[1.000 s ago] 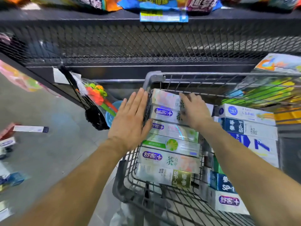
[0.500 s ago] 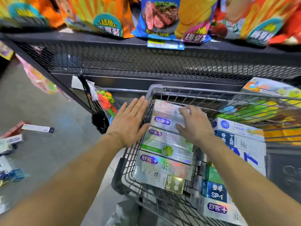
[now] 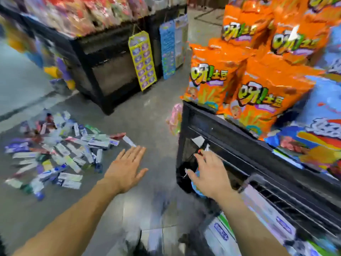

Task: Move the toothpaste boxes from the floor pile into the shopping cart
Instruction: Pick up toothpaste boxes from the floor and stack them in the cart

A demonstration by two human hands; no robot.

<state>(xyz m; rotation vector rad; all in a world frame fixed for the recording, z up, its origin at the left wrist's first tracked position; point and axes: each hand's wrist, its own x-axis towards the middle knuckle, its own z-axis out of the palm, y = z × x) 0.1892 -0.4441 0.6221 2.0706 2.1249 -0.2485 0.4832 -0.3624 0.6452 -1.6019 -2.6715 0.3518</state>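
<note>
Left hand (image 3: 127, 168) at lower centre of the frame, palm down, fingers straight and close together, thumb spread to the right, holding nothing, above bare grey floor (image 3: 153, 115). Right hand (image 3: 208, 172) just right of centre, fingers loosely spread and slightly bent, also holding nothing, in front of the dark end panel of a black shelf unit (image 3: 230, 145).

Pile of toothpaste boxes (image 3: 59, 154) scattered on the floor at middle left, near the left hand's fingertips but not touched; print blurred, mostly white, blue, green and red cartons lying flat at crossed angles.

Shopping cart (image 3: 280, 206) at lower right, grey wire side in view, several more toothpaste boxes (image 3: 223, 235) lying inside, at the bottom edge.

Orange snack bags (image 3: 258, 97) stacked on the shelf at upper right. Yellow hanging strip (image 3: 143, 61) on another black display at upper centre. Whole picture smeared by motion.
</note>
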